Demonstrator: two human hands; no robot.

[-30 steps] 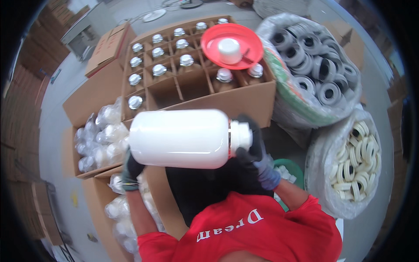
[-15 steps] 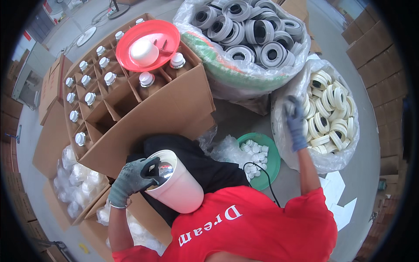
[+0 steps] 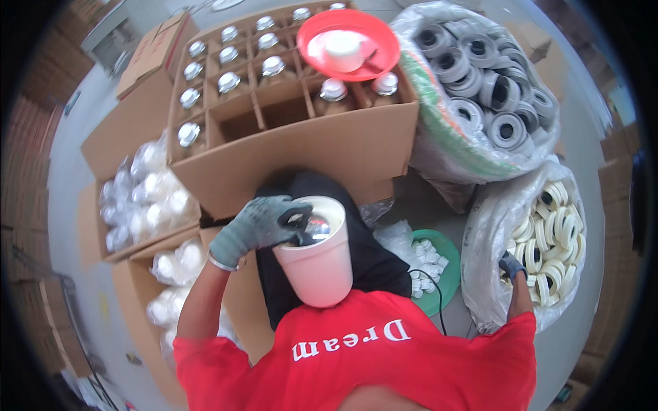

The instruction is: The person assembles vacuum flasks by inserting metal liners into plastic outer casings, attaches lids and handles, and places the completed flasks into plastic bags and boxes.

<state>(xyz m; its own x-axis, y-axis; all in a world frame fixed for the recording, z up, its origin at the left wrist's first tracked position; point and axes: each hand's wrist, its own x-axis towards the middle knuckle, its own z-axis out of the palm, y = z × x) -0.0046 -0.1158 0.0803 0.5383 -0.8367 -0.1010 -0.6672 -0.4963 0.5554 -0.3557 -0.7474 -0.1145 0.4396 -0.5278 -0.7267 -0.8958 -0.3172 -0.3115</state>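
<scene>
While bagged, rings beside bottle

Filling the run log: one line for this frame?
left hand: gloved, grips mouth of white jar held against torso | right hand: gloved, inside bag of cream rings | divided carton: capped bottles, some cells empty

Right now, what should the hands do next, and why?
Probably the right hand, already inside the bag of pale rings, should pinch one ring and lift it out. The left hand grips the white jar at its silvery mouth, which has no ring.
</scene>
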